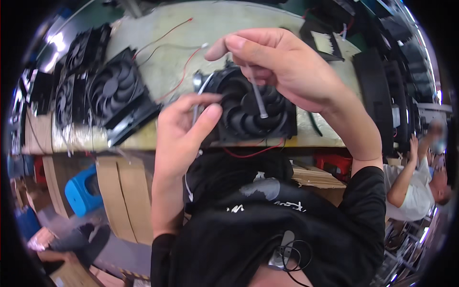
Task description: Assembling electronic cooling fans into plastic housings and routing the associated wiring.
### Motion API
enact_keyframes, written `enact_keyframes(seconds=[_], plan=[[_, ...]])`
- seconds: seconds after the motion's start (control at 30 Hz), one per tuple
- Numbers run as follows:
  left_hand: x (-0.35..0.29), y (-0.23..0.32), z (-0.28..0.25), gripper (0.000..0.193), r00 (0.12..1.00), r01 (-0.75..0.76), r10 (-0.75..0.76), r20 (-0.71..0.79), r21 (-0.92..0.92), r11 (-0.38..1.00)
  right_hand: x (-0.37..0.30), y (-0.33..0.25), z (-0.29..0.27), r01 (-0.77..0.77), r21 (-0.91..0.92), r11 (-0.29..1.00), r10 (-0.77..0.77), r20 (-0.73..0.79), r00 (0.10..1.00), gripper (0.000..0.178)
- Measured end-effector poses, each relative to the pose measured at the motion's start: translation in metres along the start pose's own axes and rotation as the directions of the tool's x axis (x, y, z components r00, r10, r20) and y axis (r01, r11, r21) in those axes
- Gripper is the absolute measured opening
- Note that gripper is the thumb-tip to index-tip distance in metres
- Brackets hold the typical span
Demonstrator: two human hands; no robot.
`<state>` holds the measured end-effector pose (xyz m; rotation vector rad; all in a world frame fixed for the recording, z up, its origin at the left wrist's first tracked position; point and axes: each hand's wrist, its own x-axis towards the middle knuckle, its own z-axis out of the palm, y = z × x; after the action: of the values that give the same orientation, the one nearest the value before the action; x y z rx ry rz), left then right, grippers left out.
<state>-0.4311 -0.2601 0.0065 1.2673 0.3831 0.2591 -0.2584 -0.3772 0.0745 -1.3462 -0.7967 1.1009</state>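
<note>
Nearest is a soft black cloth shirt (267,229) with white lettering and a grey rounded print. Next comes the left hand (184,122), thumb and forefinger apart, beside a smooth white strip (203,87); whether it grips that strip I cannot tell. The right hand (287,62) is curled, holding a thin translucent plastic strip (258,95) above the black fan unit (239,122). This strip's long axis slants down toward the person and slightly right, its wider end lowest. Beneath both hands, the unit lies near the table's front edge, its round face of curved, glossy blades turned up. A red wire (253,154) loops along its near side. The table (153,76) has a pale, scuffed top. To the left stands another black fan (112,88); farther off, right, a dark panel (310,33) bears a pale label (323,43), too small to read
</note>
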Motion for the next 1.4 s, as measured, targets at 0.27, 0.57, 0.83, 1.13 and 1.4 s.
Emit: enact_keyframes(seconds=[0.27, 0.57, 0.83, 1.13, 1.4], plan=[[0.003, -0.015, -0.006, 0.016, 0.997, -0.067, 0.063, -0.033, -0.122, 0.990, 0.017, 0.032, 0.035, 0.052, -0.270, 0.961, -0.044, 0.035, 0.998, 0.025], [0.001, -0.006, -0.011, 0.019, 0.979, 0.194, -0.190, 0.072, -0.606, 0.772, -0.010, 0.037, 0.006, 0.673, -0.738, -0.046, -0.556, 0.579, 0.597, 0.039], [0.001, -0.003, -0.008, 0.021, 0.977, 0.214, -0.177, 0.121, -0.627, 0.749, 0.004, 0.042, 0.008, 0.719, -0.688, -0.095, -0.614, 0.609, 0.502, 0.032], [-0.011, -0.027, -0.022, 0.036, 0.993, -0.040, 0.029, -0.112, -0.102, 0.994, 0.010, 0.019, 0.004, 0.222, -0.583, 0.782, -0.388, -0.175, 0.905, 0.028], [-0.018, -0.031, -0.029, 0.028, 0.981, 0.005, -0.013, -0.196, -0.042, 0.999, 0.023, 0.017, 0.005, 0.191, -0.405, 0.894, -0.297, -0.220, 0.929, 0.010]])
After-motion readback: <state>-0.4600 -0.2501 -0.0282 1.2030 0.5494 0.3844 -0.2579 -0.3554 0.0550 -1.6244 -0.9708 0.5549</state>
